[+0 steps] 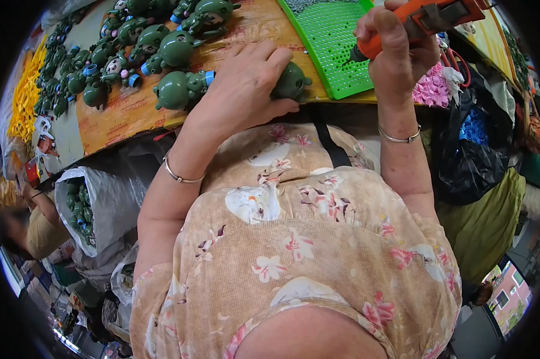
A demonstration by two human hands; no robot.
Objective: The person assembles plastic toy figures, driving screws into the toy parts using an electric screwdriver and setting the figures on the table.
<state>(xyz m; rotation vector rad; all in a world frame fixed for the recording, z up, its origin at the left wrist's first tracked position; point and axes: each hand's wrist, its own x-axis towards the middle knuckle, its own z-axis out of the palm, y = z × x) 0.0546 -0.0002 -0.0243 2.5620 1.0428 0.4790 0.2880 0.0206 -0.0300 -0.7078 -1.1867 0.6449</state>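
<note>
My left hand (249,81) is closed around a glossy dark green toy figure (292,82) at the table's front edge. Part of that figure is hidden by my fingers and palm. In my right hand (399,57) is an orange electric screwdriver (422,17), its dark tip pointing down and left over a green perforated tray (337,66). Just left of my left hand lies another green figure (177,90) with a blue ring at its end. A heap of small grey pieces (327,7) sits at the tray's far end.
Many green figures (177,48) crowd the table's left side. Yellow pieces (26,102) lie at the far left, pink pieces (431,87) right of the tray. A white sack (105,185) of green figures and a black bag (470,155) hang below the table. Another person's arm (42,206) shows at left.
</note>
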